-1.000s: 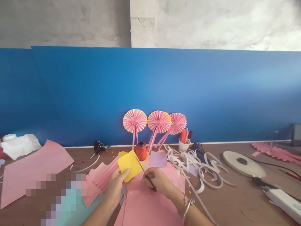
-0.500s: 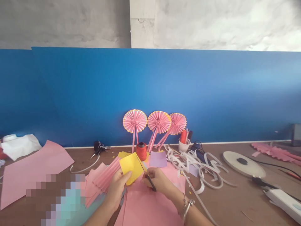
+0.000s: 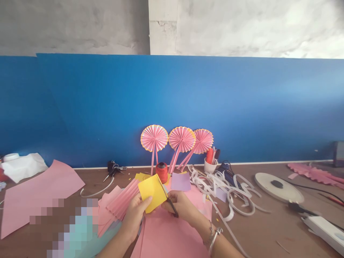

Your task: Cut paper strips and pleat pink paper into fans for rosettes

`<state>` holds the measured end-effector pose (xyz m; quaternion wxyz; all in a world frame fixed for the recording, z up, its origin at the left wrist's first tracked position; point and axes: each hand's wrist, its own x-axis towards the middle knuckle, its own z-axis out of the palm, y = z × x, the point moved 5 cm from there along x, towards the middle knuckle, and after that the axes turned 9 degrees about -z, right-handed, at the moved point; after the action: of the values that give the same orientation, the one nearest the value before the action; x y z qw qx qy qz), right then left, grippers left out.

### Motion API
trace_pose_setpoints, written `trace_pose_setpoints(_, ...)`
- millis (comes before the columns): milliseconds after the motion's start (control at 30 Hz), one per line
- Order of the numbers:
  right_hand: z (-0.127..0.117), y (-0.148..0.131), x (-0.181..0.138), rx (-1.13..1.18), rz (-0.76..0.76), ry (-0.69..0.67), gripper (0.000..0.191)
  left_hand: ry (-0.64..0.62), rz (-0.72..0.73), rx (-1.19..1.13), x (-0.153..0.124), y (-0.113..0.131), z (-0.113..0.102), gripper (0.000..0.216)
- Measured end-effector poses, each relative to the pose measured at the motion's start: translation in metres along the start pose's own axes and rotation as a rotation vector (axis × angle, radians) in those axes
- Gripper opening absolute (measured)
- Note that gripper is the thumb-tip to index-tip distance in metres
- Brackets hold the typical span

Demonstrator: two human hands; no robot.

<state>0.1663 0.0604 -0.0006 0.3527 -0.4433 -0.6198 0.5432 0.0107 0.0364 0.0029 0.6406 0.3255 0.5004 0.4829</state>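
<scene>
In the head view, the yellow paper [image 3: 152, 193] is the middle of the clock, up in the air over the table [image 3: 264, 234]. The left hand [image 3: 136, 211], at 8 o'clock, is pinched on it, thumb on top. The right hand [image 3: 180, 206], between 3 and 4 o'clock, is curled around the black handle of the scissors [image 3: 173, 208]. A blade lies along the right side of the yellow paper. At 5 o'clock, big pink sheets [image 3: 172, 236] lie under the hands. A folded pink paper [image 3: 122, 200] is at 9 o'clock, near the left hand. The red spool [image 3: 161, 175] stands just beside the yellow paper at 1 o'clock. A purple paper [image 3: 181, 181] lies at 2 o'clock, near the right hand. Three round pink fans [image 3: 154, 138] lean on the blue board [image 3: 107, 107], from 12 to 2 o'clock. Curly white strips [image 3: 230, 215] lie in a messy pile at 3 o'clock. Keys [image 3: 114, 169] are at 10 o'clock.
</scene>
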Motion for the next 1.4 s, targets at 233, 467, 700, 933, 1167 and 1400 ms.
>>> trace_pose_setpoints(233,0.000,-0.004,-0.003,-0.017,0.016,0.024,0.023,-0.001,0.021,0.000,-0.001,0.001,0.001,0.050)
trace_pose_setpoints(467,0.000,0.001,0.000,-0.018,0.018,0.039,0.031,0.001,0.012,0.018,0.000,-0.001,0.001,0.048)
trace_pose_setpoints(700,0.001,0.002,0.001,0.000,0.015,0.032,0.029,-0.035,-0.007,0.018,0.000,-0.005,0.004,0.049)
trace_pose_setpoints(933,-0.001,-0.001,0.000,-0.041,0.044,0.055,0.026,-0.047,-0.011,-0.003,0.004,-0.007,0.002,0.047)
trace_pose_setpoints(1167,-0.008,0.007,-0.003,-0.066,0.111,0.047,0.059,0.103,0.064,-0.036,0.013,-0.005,-0.014,0.046)
trace_pose_setpoints(1400,0.002,-0.001,-0.007,-0.041,0.065,-0.149,0.019,0.220,0.141,-0.084,0.018,0.003,-0.029,0.038)
